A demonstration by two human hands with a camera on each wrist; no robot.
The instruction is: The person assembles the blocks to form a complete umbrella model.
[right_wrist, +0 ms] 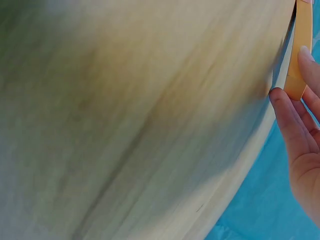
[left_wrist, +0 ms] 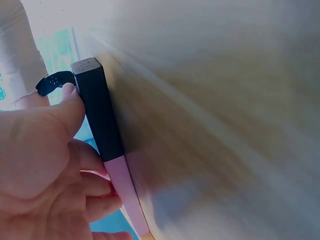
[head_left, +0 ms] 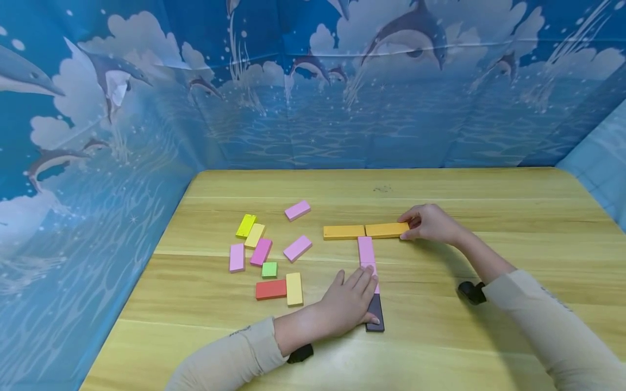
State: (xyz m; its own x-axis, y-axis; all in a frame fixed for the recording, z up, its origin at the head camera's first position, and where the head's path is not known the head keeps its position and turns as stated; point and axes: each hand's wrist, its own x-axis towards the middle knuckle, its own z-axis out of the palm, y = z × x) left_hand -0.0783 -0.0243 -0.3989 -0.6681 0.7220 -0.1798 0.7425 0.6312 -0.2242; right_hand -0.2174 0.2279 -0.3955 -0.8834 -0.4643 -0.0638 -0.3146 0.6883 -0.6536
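Observation:
Two orange blocks lie end to end in a crosswise row: the left block (head_left: 344,233) and the right block (head_left: 386,230). My right hand (head_left: 431,224) pinches the right end of that right block. A pink block (head_left: 365,250) runs toward me from near where they meet, followed by a second pink block and a dark block (head_left: 379,307). My left hand (head_left: 344,305) rests over the second pink block, partly hiding it. Its fingers look fairly straight, and its thumb touches the dark block. The left wrist view shows this dark block (left_wrist: 101,117) beside the thumb.
Left of the row are loose blocks: pink (head_left: 298,210), another pink (head_left: 297,248), bright yellow (head_left: 246,226), pale yellow (head_left: 255,236), magenta (head_left: 261,252), green (head_left: 269,270), red (head_left: 271,290) and more. A dolphin-printed sheet (head_left: 313,125) stands behind the wooden table (head_left: 464,353).

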